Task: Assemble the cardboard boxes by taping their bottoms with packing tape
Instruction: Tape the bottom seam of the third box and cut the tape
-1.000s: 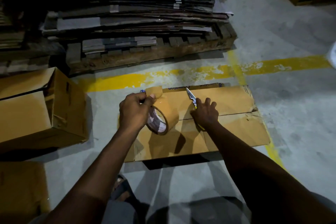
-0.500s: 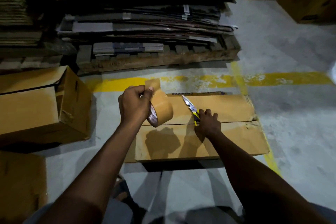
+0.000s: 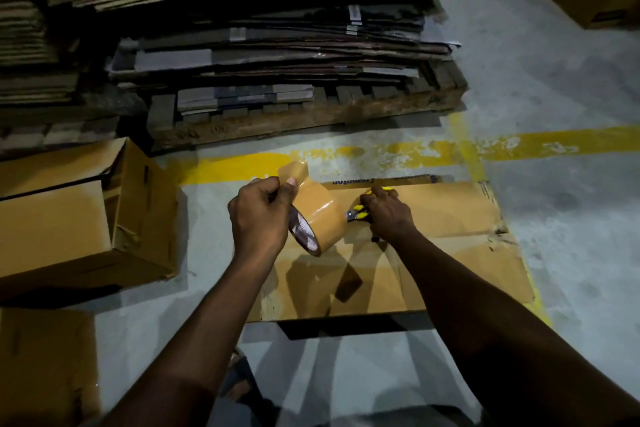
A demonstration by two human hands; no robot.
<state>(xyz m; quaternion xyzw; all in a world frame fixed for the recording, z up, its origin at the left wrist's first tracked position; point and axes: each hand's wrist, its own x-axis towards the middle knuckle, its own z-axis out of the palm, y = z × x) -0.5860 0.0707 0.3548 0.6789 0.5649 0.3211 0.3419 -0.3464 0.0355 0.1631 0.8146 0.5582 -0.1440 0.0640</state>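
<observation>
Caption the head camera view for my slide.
Left hand holds a tape roll, right hand grips a yellow-handled cutter over a cardboard box.

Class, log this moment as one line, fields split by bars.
left hand: holds tape roll, end peeled | right hand: grips yellow cutter | box: flaps closed, on floor

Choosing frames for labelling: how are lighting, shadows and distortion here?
Head view, dim: the flattened cardboard stack is nearly lost in dark. Head view, hard shadows of the left hand and tape roll fall on the box. Head view, wide-angle stretch swells the forearms at the bottom.
</observation>
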